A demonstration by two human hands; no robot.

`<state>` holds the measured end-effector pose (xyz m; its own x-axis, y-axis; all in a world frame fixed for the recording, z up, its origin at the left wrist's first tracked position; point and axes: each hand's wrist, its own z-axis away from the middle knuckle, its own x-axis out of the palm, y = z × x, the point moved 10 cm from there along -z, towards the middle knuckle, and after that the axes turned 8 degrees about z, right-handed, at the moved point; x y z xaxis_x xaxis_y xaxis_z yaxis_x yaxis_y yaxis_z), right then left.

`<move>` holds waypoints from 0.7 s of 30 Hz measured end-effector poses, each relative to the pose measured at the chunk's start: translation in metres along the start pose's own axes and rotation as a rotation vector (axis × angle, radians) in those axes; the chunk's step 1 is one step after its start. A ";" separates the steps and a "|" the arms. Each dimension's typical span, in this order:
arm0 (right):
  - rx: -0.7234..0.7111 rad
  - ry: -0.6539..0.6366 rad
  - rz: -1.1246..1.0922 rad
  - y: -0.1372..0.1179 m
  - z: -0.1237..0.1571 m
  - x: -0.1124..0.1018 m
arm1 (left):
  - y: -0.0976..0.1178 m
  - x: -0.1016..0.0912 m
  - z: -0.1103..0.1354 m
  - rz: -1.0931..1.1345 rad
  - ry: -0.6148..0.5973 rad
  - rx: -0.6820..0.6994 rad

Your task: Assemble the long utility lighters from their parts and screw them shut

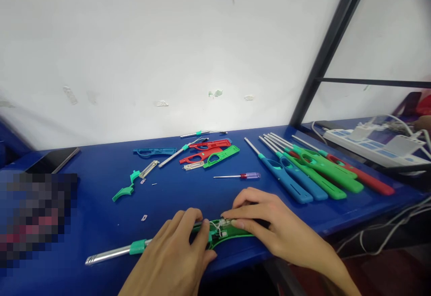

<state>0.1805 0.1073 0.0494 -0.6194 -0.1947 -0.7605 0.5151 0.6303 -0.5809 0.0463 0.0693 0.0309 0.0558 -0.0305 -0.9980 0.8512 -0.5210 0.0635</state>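
Near the table's front edge lies an opened long-necked lighter [232, 232], its green half shell facing up with a white wire and small parts inside. Its metal tube [111, 255] with a teal collar points left. My left hand [175, 246] is closed over the middle of the lighter, thumb and fingers gripping the shell near the trigger area. My right hand [269, 219] pinches a clear plastic part [225, 223] at the shell, thumb and index finger together. My palms and fingers hide part of the shell.
A screwdriver [249, 176] lies behind my hands. Finished-looking lighters [303, 166] are fanned out at right. Loose shells [220, 156], tubes [175, 154] and teal pieces [124, 193] lie at the back. A phone [54, 159] is at left, a power strip [373, 145] at right.
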 end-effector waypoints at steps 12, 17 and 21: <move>-0.017 0.022 0.023 -0.002 0.000 -0.001 | 0.003 0.004 -0.004 0.034 -0.023 0.026; -0.025 0.005 0.024 -0.002 0.000 0.000 | 0.004 0.005 -0.003 0.039 -0.074 0.011; -0.020 0.004 0.023 -0.001 0.001 0.000 | 0.002 0.005 -0.003 0.023 -0.111 -0.007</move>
<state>0.1809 0.1061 0.0493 -0.6098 -0.1776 -0.7724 0.5170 0.6496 -0.5575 0.0503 0.0707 0.0263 0.0177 -0.1375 -0.9903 0.8542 -0.5128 0.0864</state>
